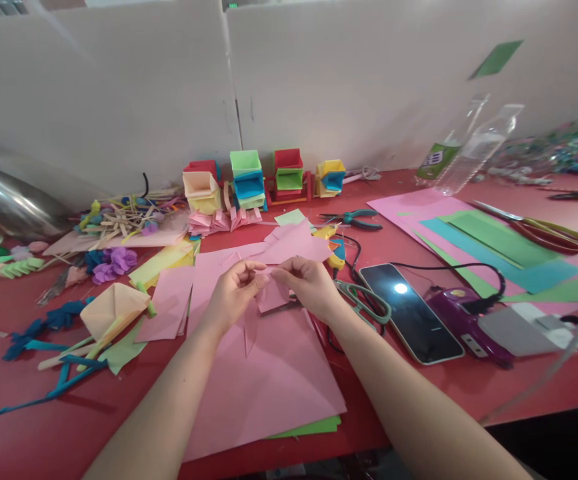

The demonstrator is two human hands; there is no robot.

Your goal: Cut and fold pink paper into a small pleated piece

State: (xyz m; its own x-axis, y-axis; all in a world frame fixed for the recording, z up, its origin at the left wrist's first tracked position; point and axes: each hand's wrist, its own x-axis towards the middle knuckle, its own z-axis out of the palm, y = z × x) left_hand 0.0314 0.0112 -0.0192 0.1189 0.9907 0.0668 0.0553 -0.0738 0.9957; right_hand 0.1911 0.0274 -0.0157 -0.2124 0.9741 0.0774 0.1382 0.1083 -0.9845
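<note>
We hold the small pink paper piece [273,298] at center, over the large pink sheets [279,380]. The left hand [235,293] pinches its upper edge, thumb and index finger pressed together; the right hand [313,287] pinches the same edge alongside, fingertips nearly meeting the left's. Whether the paper touches the sheets, we cannot tell. Beneath the large sheets we note a green sheet [313,427] protruding at the near edge. Just beside the right hand lie the scissors [363,303], handles outward, partly covered by the right forearm, and the yellow-and-blue glue gun [337,252]. To their right we find the phone [411,313], face up, and the purple USB power block [461,320]. Left of the large sheets, we see smaller pink sheets [166,303] and a folded peach paper [111,310]. Behind the hands, the pliers [361,219] lie on the red table [143,413]; farther back, colored paper boxes [247,181] stand near the white partition [319,80].
</note>
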